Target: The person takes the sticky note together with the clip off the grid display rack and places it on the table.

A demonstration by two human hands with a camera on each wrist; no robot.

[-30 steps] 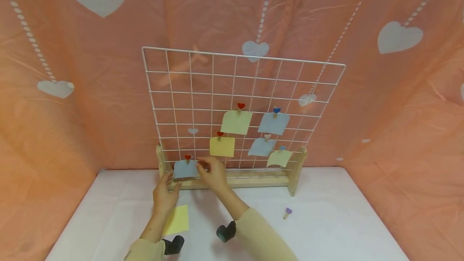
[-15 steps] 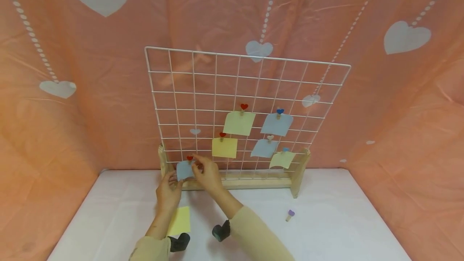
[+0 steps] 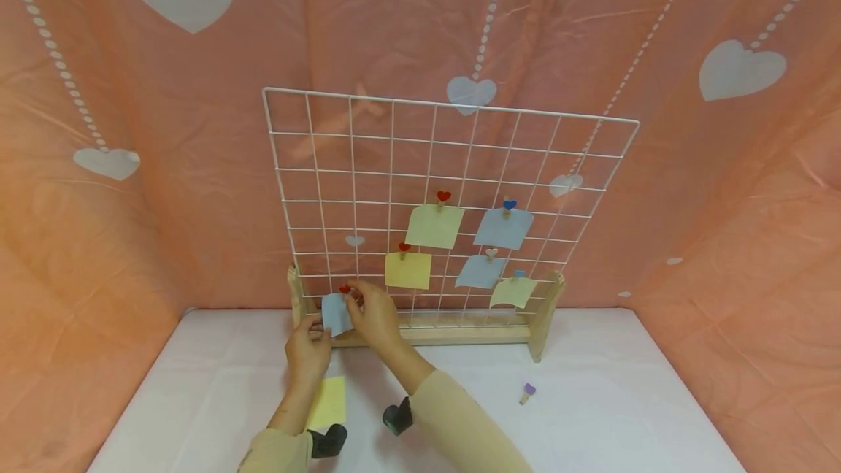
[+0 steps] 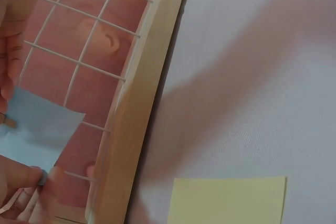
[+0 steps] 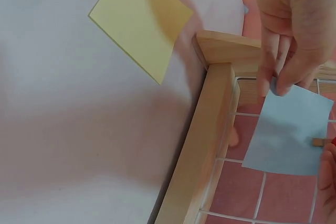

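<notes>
A light blue paper note [image 3: 336, 314] hangs at the lower left of the white wire grid [image 3: 371, 188], under a small wooden clothespin [image 5: 319, 142] with a red heart. My left hand [image 3: 309, 349] pinches the note's lower left corner between thumb and finger; the right wrist view shows this grip. At the note's upper right is my right hand [image 3: 376, 316], its fingers on the red-heart clothespin. Only part of that hand shows in the left wrist view, and the clothespin's head is mostly hidden. The note's right side is partly covered in the head view.
Several green, blue and yellow notes, such as a yellow note [image 3: 408, 271], hang clipped on the grid. A wooden base [image 3: 460, 334] supports it. On the white table [image 3: 604, 400] lie a yellow sheet [image 3: 328, 404] beside the left forearm and a purple-heart clothespin [image 3: 528, 393] at right.
My right hand has shifted from the note's right edge up to the red-heart clothespin. My left hand has come to the note's lower corner, and the note now tilts slightly.
</notes>
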